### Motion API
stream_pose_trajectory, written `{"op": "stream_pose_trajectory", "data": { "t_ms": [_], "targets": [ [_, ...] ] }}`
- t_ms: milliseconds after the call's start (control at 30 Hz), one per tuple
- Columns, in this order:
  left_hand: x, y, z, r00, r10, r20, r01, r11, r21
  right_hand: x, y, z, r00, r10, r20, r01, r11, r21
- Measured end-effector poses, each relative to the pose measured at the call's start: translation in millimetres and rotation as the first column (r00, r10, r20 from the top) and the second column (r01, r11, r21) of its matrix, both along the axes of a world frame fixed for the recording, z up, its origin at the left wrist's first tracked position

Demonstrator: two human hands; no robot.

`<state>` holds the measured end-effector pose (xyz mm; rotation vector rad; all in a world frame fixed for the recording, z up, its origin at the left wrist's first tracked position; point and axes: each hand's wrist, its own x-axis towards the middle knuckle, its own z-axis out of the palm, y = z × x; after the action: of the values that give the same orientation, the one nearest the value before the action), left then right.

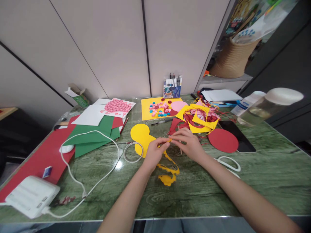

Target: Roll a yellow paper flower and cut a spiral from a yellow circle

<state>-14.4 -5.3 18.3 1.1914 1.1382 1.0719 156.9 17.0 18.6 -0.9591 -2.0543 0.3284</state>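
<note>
My left hand [155, 151] and my right hand [189, 143] meet over the middle of the green marble table [218, 187]. Both pinch the upper end of a wavy yellow paper strip [168, 171], which hangs down from my fingers and curls onto the table. Just behind my left hand lie yellow paper circles [141, 136]. A ring of clear tape [132, 152] rests left of my left hand. White-handled scissors [229, 163] lie to the right of my right wrist.
Red and green paper sheets [92, 136] lie at left with a white device [31, 195] and its cable. A yellow sheet with small coloured rolls [159, 109], yellow and red offcuts [199, 118], a red circle [223, 140], a dark tablet and a clear jar [269, 105] stand behind and right.
</note>
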Motion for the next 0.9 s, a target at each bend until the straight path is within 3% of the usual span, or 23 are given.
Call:
{"op": "stream_pose_trajectory", "data": {
  "t_ms": [167, 300, 667, 900],
  "targets": [
    [1, -1, 6.6, 0.919, 0.008, 0.393, 0.091, 0.968, -0.234, -3, -3, -1.6, 0.998, -0.056, -0.038, 0.059, 0.995, 0.085],
    [2, -2, 11.0, 0.846, 0.007, 0.533, 0.171, 0.943, -0.284, -6, -5, -4.0, 0.988, -0.109, -0.111, 0.125, 0.982, 0.142],
    [2, -3, 10.9, 0.774, -0.032, 0.632, 0.247, 0.935, -0.255, -9, -7, -7.9, 0.967, -0.152, -0.204, 0.187, 0.968, 0.167],
    [6, -5, 13.5, 0.816, 0.038, 0.577, 0.135, 0.958, -0.254, -11, -7, -6.7, 0.958, -0.171, -0.228, 0.199, 0.974, 0.107]
  ]
}}
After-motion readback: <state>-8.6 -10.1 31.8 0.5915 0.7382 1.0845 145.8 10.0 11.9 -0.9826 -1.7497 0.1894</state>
